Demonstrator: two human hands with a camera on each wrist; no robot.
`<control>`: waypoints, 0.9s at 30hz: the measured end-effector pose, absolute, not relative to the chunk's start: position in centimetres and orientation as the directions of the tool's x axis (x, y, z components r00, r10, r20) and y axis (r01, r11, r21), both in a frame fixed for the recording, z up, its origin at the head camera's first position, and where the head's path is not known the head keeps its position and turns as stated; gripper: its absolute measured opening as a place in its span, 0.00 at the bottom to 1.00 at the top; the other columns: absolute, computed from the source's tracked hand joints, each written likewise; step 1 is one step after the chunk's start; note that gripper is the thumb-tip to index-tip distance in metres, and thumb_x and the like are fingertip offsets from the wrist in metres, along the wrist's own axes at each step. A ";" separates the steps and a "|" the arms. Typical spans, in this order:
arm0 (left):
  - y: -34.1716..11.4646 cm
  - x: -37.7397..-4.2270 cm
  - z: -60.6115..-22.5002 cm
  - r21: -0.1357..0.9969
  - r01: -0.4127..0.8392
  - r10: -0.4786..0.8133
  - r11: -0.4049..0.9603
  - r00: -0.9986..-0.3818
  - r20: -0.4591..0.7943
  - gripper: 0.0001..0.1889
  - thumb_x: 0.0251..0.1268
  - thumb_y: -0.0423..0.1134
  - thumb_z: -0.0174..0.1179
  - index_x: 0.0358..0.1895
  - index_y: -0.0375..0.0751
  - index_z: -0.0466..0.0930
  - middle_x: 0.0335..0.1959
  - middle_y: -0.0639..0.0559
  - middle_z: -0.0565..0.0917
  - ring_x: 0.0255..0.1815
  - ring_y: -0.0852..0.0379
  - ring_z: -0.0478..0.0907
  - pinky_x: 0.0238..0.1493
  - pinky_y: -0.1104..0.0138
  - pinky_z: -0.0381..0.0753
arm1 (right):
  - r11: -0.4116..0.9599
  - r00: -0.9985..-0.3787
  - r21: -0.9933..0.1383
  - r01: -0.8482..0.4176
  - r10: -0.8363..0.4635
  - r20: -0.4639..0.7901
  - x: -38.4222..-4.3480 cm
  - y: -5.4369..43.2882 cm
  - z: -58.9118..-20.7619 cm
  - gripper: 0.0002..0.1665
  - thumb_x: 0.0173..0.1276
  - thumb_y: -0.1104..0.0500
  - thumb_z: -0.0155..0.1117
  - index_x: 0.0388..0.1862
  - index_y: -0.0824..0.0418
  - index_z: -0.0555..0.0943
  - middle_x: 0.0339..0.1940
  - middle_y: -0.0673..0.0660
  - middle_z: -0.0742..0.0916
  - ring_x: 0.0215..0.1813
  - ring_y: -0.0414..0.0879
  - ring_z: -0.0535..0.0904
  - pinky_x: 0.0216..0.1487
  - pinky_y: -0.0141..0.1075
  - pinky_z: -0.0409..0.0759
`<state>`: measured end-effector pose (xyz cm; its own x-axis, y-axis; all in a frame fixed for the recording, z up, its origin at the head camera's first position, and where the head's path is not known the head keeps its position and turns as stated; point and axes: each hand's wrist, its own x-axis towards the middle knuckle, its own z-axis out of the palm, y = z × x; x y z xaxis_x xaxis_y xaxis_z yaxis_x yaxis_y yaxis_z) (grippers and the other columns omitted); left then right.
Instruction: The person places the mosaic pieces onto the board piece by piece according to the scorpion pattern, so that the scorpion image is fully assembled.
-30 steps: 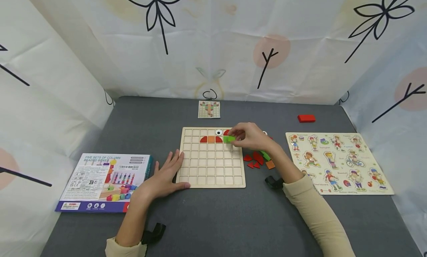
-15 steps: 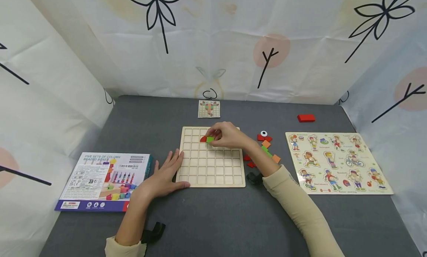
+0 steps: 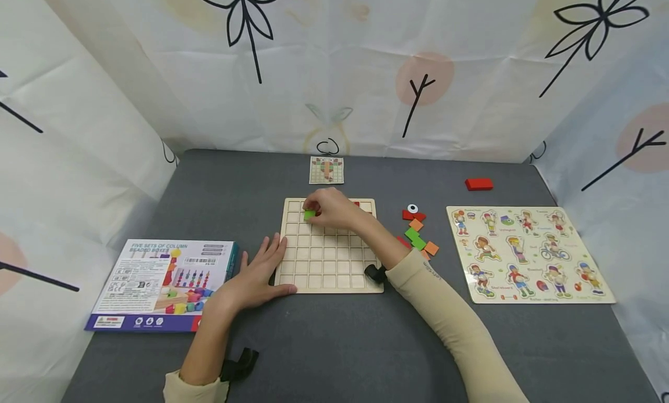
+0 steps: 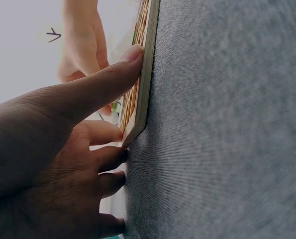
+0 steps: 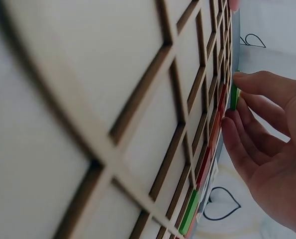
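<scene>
Over the upper left part of a wooden grid board [image 3: 329, 266], my right hand [image 3: 334, 210] pinches a green square tile [image 3: 309, 215] between thumb and fingers. From the right wrist view, this tile [image 5: 234, 94] is on edge just above the grid, beyond a row of seated red, orange and green tiles [image 5: 189, 211]. My left hand [image 3: 256, 277] lies with fingers spread at the board's left side. Its thumb [image 4: 130, 57] touches the front edge of the board. The right hand and forearm hide much of the board's upper rows in the head view.
Loose orange, green and red tiles [image 3: 415, 234] and an eye disc [image 3: 412, 208] lie right of the board. A small pattern card [image 3: 326, 170] is behind it. A boxed toy [image 3: 164, 285] lies left; a picture puzzle [image 3: 528, 255] and red block [image 3: 478, 184] lie right.
My right hand has moved left across the board's upper rows with the green tile, from the right side to the upper left. The left hand has stayed in place.
</scene>
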<state>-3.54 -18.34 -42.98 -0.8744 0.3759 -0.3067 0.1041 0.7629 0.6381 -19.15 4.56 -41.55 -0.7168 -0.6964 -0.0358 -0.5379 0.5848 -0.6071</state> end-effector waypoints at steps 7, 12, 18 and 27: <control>-18.1 -3.6 -42.6 0.613 0.100 0.370 0.784 -0.868 -0.332 0.58 0.71 0.55 0.73 0.90 0.36 0.43 0.92 0.35 0.40 0.93 0.29 0.32 0.79 0.19 0.25 | 0.615 -0.724 -0.580 -0.534 -0.687 -0.064 -19.3 3.4 -41.7 0.13 0.72 0.64 0.74 0.53 0.65 0.90 0.50 0.60 0.94 0.53 0.50 0.90 0.59 0.40 0.89; -18.2 -3.6 -42.8 0.612 0.100 0.372 0.784 -0.865 -0.335 0.58 0.71 0.55 0.73 0.90 0.35 0.43 0.92 0.35 0.40 0.93 0.29 0.32 0.79 0.19 0.25 | 0.609 -0.718 -0.567 -0.555 -0.695 -0.044 -19.9 3.1 -42.9 0.11 0.70 0.62 0.77 0.50 0.64 0.91 0.46 0.58 0.94 0.50 0.48 0.89 0.56 0.39 0.88; -18.2 -3.5 -42.8 0.611 0.098 0.370 0.786 -0.866 -0.337 0.58 0.71 0.55 0.73 0.90 0.36 0.43 0.92 0.35 0.40 0.93 0.29 0.32 0.79 0.20 0.24 | 0.625 -0.726 -0.562 -0.541 -0.684 -0.062 -18.9 3.0 -41.5 0.11 0.71 0.63 0.76 0.50 0.63 0.90 0.47 0.59 0.94 0.51 0.51 0.89 0.57 0.41 0.88; -18.0 -3.4 -42.5 0.624 0.095 0.372 0.776 -0.868 -0.329 0.58 0.71 0.55 0.73 0.90 0.35 0.43 0.92 0.34 0.41 0.93 0.28 0.32 0.79 0.19 0.24 | 0.609 -0.717 -0.583 -0.538 -0.694 -0.063 -18.4 3.7 -41.4 0.11 0.72 0.64 0.75 0.52 0.63 0.90 0.51 0.59 0.94 0.56 0.52 0.91 0.61 0.43 0.89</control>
